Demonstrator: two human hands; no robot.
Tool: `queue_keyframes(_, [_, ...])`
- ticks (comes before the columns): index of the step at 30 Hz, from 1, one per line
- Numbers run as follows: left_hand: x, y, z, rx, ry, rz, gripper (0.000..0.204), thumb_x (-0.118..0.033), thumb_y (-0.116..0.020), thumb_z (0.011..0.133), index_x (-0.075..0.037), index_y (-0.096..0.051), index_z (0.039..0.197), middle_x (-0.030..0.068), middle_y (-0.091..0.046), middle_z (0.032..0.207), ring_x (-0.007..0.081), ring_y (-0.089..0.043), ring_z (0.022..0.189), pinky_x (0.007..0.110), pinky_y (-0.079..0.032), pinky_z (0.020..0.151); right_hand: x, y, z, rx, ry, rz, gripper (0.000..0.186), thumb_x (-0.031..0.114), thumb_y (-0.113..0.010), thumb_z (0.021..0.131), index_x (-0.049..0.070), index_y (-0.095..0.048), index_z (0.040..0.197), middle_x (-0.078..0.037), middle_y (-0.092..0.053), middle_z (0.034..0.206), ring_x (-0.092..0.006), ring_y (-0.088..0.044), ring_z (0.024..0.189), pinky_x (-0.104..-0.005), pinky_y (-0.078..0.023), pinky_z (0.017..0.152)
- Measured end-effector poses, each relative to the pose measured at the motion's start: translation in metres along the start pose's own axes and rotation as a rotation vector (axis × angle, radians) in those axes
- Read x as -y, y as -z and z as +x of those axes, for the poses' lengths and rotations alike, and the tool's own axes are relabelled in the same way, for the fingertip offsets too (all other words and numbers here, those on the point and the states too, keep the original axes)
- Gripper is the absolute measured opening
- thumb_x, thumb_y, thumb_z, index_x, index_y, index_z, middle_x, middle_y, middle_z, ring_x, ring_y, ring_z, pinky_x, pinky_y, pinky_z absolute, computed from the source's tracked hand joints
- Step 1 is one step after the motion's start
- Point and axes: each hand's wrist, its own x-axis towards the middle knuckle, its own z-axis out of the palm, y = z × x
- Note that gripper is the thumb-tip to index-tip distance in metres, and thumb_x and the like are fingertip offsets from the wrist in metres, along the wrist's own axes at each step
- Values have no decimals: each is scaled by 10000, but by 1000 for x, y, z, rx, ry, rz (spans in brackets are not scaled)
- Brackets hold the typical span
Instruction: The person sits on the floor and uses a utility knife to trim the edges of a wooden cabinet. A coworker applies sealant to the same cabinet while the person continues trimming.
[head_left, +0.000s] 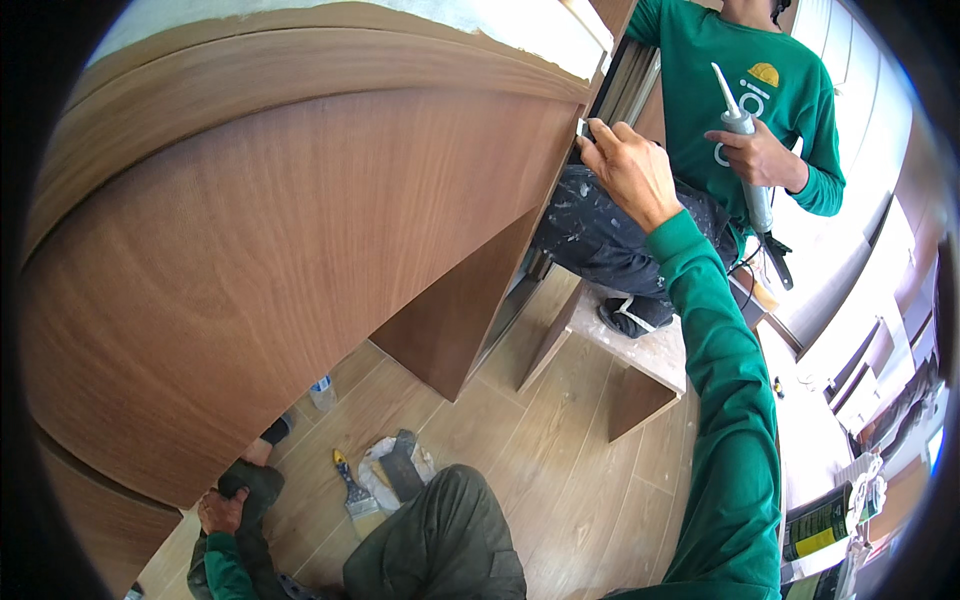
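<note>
Up at the right end of a brown wood-grain panel (330, 220), my right hand (628, 170) is closed, with fingers and thumb pinched. A small white-edged piece (582, 128) shows at its fingertips against the panel's edge; its kind is hard to make out. My left hand (222, 510) is low at the left, fingers curled against the dark green trouser leg (255, 485) near an ankle. On the floor by my knee (440, 540) lie a paintbrush (357, 495) with a yellow-tipped handle and a grey flat blade (403, 465) on a whitish, crumpled piece.
A co-worker in a green top (750, 60) holds a caulking gun (745, 150) with a white nozzle, one shoe on a low wooden stool (625, 340). A plastic bottle (322, 393) stands beneath the panel. Cans (820, 530) are at the lower right.
</note>
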Motion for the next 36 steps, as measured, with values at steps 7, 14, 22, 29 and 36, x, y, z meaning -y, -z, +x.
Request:
queue_keyframes(7, [-7,9,-4,48,17,4,877,-668,-745,810,98,-664,1230,296,-682,1260,429,-643,1215,480,-498,1058,-5,0,7,3,-4,-5,289,343,-634,1010,62,-660,1071,-164,-640,789,-400,-700,696,-493,-571,604])
queue_keyframes(14, [-7,8,-5,28,24,28,849,-694,-736,813,68,-685,1183,272,-702,1216,411,-650,1206,463,-487,1069,-11,-1,11,14,-11,16,307,359,-629,1013,64,-667,1093,-174,-648,803,-408,-703,716,-498,-572,616])
queue_keyframes(22, [-9,8,-6,45,72,12,837,-671,-763,798,49,-677,1216,273,-674,1281,407,-618,1258,466,-473,1097,-8,1,7,10,29,24,303,356,-620,1016,54,-649,1020,-171,-646,794,-413,-692,678,-503,-565,596])
queue_keyframes(29, [-18,25,-10,116,73,-21,854,-679,-752,802,57,-675,1229,286,-667,1291,418,-619,1252,487,-480,1082,-12,-2,8,-5,6,18,299,357,-636,1009,62,-667,1045,-160,-634,779,-396,-695,667,-495,-568,589])
queue_keyframes(36, [-3,8,-5,36,22,5,877,-693,-730,798,75,-675,1218,300,-681,1250,442,-640,1210,500,-489,1065,-8,-4,4,-5,10,21,300,348,-648,1002,56,-668,1069,-156,-631,779,-386,-697,676,-490,-572,598])
